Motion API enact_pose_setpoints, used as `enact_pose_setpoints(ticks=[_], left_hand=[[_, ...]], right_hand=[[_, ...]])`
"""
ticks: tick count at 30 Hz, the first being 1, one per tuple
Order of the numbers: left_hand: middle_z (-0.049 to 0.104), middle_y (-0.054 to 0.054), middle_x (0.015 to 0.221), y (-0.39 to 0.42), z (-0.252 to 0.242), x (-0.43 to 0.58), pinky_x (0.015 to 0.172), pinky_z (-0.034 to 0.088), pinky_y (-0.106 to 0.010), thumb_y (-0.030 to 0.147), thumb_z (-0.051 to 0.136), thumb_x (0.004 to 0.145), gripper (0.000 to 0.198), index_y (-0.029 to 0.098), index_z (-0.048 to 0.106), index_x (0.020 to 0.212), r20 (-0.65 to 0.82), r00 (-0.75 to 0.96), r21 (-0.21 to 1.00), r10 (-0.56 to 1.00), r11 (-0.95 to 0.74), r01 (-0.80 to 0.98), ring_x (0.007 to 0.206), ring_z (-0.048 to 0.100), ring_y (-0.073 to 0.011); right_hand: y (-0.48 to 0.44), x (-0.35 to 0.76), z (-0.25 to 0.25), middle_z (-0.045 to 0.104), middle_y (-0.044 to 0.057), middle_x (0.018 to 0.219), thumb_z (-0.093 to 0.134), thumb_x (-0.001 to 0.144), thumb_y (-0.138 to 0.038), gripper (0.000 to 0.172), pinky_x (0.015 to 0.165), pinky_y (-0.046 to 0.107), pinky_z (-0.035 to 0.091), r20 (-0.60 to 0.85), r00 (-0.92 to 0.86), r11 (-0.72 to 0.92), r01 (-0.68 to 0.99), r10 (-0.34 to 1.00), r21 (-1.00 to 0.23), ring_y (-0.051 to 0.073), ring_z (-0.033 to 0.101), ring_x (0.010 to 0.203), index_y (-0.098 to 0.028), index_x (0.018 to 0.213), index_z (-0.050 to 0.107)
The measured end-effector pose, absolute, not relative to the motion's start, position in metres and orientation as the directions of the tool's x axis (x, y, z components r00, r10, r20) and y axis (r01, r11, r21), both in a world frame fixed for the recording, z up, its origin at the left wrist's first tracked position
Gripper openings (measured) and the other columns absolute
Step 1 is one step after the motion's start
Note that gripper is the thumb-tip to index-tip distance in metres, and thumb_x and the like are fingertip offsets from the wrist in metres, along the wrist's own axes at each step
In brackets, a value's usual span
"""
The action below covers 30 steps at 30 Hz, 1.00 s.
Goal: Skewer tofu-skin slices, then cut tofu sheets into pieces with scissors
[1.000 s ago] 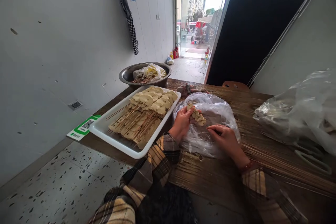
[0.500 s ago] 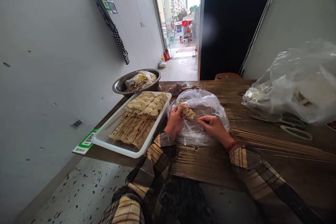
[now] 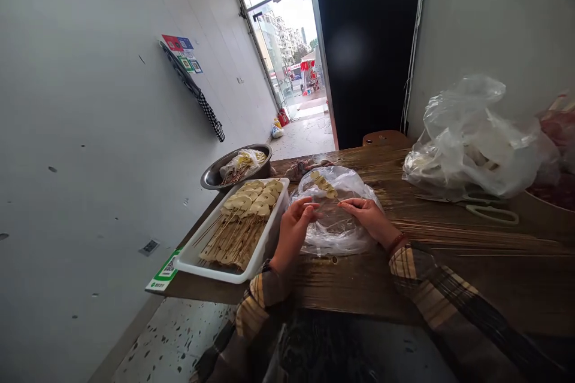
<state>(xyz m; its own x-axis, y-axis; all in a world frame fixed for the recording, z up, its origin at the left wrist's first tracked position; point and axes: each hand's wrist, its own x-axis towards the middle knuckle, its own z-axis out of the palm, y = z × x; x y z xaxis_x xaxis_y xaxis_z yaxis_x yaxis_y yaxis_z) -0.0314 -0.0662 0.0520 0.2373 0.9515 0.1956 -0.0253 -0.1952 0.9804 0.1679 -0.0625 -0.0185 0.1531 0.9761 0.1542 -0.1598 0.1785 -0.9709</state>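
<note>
Pale, folded slices are threaded on a thin skewer [image 3: 324,184] above a clear plastic bag [image 3: 335,239] on the wooden table. My right hand [image 3: 366,216] pinches the skewer's lower end, the slices pointing up and to the left. Just left of it, my left hand [image 3: 296,224] is apart from the skewer, its fingers parted and holding nothing. To the left, a white plastic tray [image 3: 231,276] bears many similar skewers, with pale round slices at the far end and sticks toward me.
Behind the tray stands a metal basin [image 3: 209,176] with bagged skewers. Bare sticks [image 3: 462,238] lie to the right, near scissors [image 3: 492,213] and a bulging plastic bag [image 3: 476,155]. A crumpled cloth [image 3: 305,169] lies at the table's back.
My left hand has let go of the slices and drawn back toward me. The skewer now stays in my right hand alone. The camera view has tilted and shifted.
</note>
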Motion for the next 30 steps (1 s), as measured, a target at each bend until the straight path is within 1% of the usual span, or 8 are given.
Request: enact_pose_setpoints(ticks=[3,6,9,11,14,20,26,30], left_hand=[[0.072,-0.008,0.093,-0.084,0.081,-0.066,0.074,0.052,-0.029,0.042,0.067,0.079,0.036,0.017,0.064,0.105,0.269,0.192,0.939,0.944,-0.301,0.168,0.075,0.068,-0.0170],[0.071,-0.006,0.087,-0.080,0.098,-0.113,0.074,0.050,-0.030,0.043,0.060,0.082,0.032,0.017,0.067,0.099,0.335,0.115,0.833,0.935,-0.351,0.427,0.077,0.066,-0.0184],[0.069,-0.007,0.091,-0.068,0.096,-0.156,0.077,0.047,-0.032,0.039,0.056,0.085,0.025,0.017,0.068,0.091,0.383,0.178,0.546,0.906,-0.377,0.748,0.082,0.062,-0.0203],[0.067,-0.008,0.091,-0.063,0.089,-0.175,0.078,0.045,-0.033,0.035,0.054,0.085,0.022,0.017,0.067,0.090,0.366,0.227,0.362,0.902,-0.363,0.859,0.084,0.061,-0.0214],[0.065,-0.011,0.097,-0.060,0.079,-0.185,0.079,0.044,-0.033,0.034,0.053,0.087,0.023,0.016,0.064,0.097,0.348,0.237,0.241,0.907,-0.331,0.912,0.090,0.060,-0.0229],[0.069,-0.012,0.096,-0.058,0.081,-0.177,0.075,0.041,-0.031,0.029,0.051,0.088,0.018,0.018,0.065,0.090,0.226,0.229,0.231,0.947,-0.281,0.932,0.090,0.063,-0.0239],[0.070,-0.012,0.092,-0.055,0.078,-0.180,0.069,0.038,-0.031,0.035,0.055,0.087,0.022,0.019,0.065,0.096,0.269,0.241,0.272,0.933,-0.313,0.910,0.085,0.064,-0.0257],[0.070,-0.012,0.087,-0.048,0.073,-0.184,0.069,0.038,-0.031,0.030,0.049,0.089,0.021,0.019,0.066,0.087,0.286,0.219,0.307,0.933,-0.305,0.902,0.082,0.063,-0.0240]], right_hand=[[-0.064,0.167,-0.018,0.077,0.006,0.085,0.077,0.063,-0.053,0.037,0.076,0.030,0.050,0.139,0.145,0.166,-0.188,0.980,-0.968,0.019,0.067,0.081,-0.019,0.079,0.078],[-0.067,0.168,-0.017,0.076,0.006,0.083,0.079,0.061,-0.053,0.039,0.068,0.027,0.049,0.133,0.129,0.157,-0.192,0.983,-0.969,0.018,0.065,0.076,-0.018,0.079,0.078],[-0.070,0.170,-0.017,0.074,0.004,0.076,0.078,0.062,-0.053,0.042,0.047,0.023,0.038,0.113,0.101,0.130,-0.180,0.988,-0.975,0.011,0.055,0.054,-0.016,0.083,0.077],[-0.071,0.173,-0.019,0.072,0.003,0.069,0.078,0.063,-0.053,0.045,0.039,0.021,0.027,0.084,0.073,0.095,-0.161,0.994,-0.982,0.007,0.043,0.043,-0.015,0.087,0.077],[-0.074,0.175,-0.021,0.071,0.002,0.068,0.079,0.062,-0.051,0.044,0.039,0.022,0.026,0.071,0.079,0.080,-0.120,0.994,-0.990,0.008,0.043,0.044,-0.016,0.087,0.077],[-0.092,0.162,-0.019,0.073,0.005,0.075,0.080,0.058,-0.052,0.045,0.041,0.023,0.032,0.085,0.199,0.102,-0.073,0.976,-0.992,0.012,0.051,0.051,-0.017,0.085,0.077],[-0.108,0.141,-0.007,0.071,0.006,0.069,0.078,0.058,-0.056,0.048,0.038,0.023,0.022,0.092,0.238,0.106,-0.046,0.967,-0.993,0.008,0.040,0.043,-0.016,0.083,0.077],[-0.109,0.121,0.006,0.071,0.006,0.074,0.078,0.059,-0.056,0.046,0.039,0.023,0.020,0.074,0.217,0.092,-0.076,0.973,-0.993,0.007,0.038,0.045,-0.017,0.084,0.076]])
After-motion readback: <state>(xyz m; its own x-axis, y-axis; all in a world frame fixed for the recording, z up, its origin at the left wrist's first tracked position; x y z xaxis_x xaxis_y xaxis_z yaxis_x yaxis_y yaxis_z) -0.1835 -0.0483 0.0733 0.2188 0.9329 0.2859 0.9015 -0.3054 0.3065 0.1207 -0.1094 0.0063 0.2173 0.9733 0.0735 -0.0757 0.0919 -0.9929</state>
